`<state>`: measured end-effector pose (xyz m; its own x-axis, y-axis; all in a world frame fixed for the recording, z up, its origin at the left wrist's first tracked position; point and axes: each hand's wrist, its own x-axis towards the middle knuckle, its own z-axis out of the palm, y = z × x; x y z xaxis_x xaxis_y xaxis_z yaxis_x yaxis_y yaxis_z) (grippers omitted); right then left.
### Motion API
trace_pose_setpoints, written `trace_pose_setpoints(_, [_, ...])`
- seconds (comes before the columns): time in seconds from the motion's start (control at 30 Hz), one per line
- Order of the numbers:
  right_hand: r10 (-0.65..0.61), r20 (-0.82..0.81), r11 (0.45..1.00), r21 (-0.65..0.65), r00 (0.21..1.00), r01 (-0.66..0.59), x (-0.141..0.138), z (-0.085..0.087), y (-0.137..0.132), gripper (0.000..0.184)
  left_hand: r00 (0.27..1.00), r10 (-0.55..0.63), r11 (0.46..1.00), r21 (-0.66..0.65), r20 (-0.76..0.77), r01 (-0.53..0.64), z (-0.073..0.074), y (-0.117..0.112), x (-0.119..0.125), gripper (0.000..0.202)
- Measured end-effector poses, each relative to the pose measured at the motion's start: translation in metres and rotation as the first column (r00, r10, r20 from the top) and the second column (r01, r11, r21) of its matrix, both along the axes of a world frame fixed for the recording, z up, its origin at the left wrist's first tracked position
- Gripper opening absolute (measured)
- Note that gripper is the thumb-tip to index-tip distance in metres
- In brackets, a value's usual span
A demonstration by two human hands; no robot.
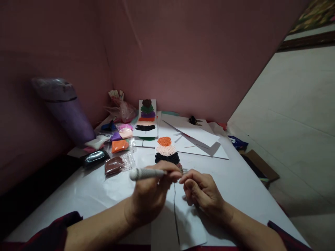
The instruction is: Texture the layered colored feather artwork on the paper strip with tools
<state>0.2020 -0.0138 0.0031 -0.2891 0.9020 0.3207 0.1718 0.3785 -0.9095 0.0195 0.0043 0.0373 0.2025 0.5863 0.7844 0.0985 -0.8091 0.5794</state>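
My left hand (154,191) is closed round a pale, textured-handled tool (148,173), which looks like a clay modelling tool. Its thin tip points toward my right hand (202,190). That hand has its fingers curled, thumb against forefinger; whatever they pinch is too small to make out. Beneath both hands lies a white paper sheet (190,226) with a dark line (176,212) drawn down it. At its top is a layered clay shape (166,150) in orange, pale pink and black, with a brownish bit partly hidden behind my left fingers.
Clay packets lie at left, among them a brown one (114,165), a black one (96,158) and an orange one (119,146). A finished-looking card (154,132) leans at the back. Loose paper (204,134), keys (193,120) and a purple roll (70,115) stand around the table.
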Motion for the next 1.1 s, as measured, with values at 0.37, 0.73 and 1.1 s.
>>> trace_pose_setpoints(0.37, [0.062,0.379,0.958,0.236,0.923,-0.161,-0.001,0.009,0.006,0.042,0.959,0.282,0.919,-0.292,0.017,-0.265,0.005,0.031,-0.022,0.024])
trace_pose_setpoints(0.73, [-0.007,0.504,0.895,0.389,0.864,-0.219,-0.004,-0.002,0.003,0.039,0.958,0.273,0.899,-0.331,-0.087,-0.286,-0.002,0.039,-0.023,0.025])
trace_pose_setpoints(1.1, [0.050,0.392,0.937,0.301,0.919,-0.179,0.001,-0.004,0.002,0.027,0.920,0.295,0.852,-0.365,-0.257,-0.375,-0.011,0.044,-0.024,0.034])
